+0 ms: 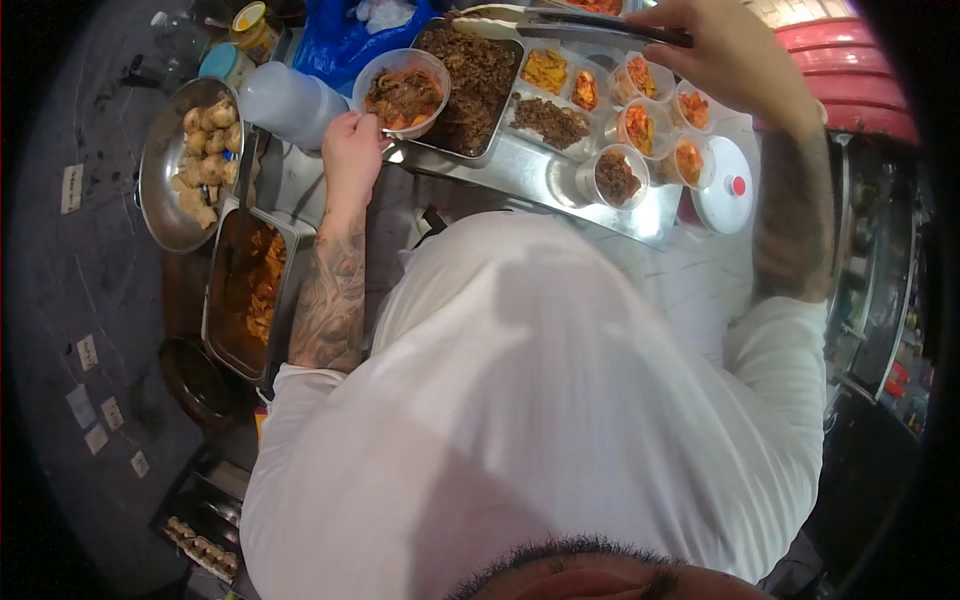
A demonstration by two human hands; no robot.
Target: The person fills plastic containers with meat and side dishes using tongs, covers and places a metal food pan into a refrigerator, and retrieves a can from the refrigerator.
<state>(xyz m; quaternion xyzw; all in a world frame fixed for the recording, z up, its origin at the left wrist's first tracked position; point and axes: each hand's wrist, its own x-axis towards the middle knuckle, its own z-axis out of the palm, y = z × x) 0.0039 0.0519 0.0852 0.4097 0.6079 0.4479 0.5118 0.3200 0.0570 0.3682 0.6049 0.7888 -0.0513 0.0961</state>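
My left hand [352, 155] is closed on the near rim of a round clear plastic container [403, 92] that holds dark and reddish food. The container is beside a metal tray of dark brown cooked meat [465, 85]. At the upper right, my right hand [715, 45] grips the dark handle end of a pair of metal tongs [600, 25], which reach left over the tray's far edge. Their tips are hard to make out. A compartment tray [555, 95] with yellow, orange and dark foods lies below the tongs.
Several small filled tubs [640, 125] and a white lid with a red knob [725, 185] stand to the right. On the left are a bowl of round pale-brown food [210, 145], a stack of plastic containers [290, 105], a deep pan of reddish food [262, 285] and a blue bag [350, 40].
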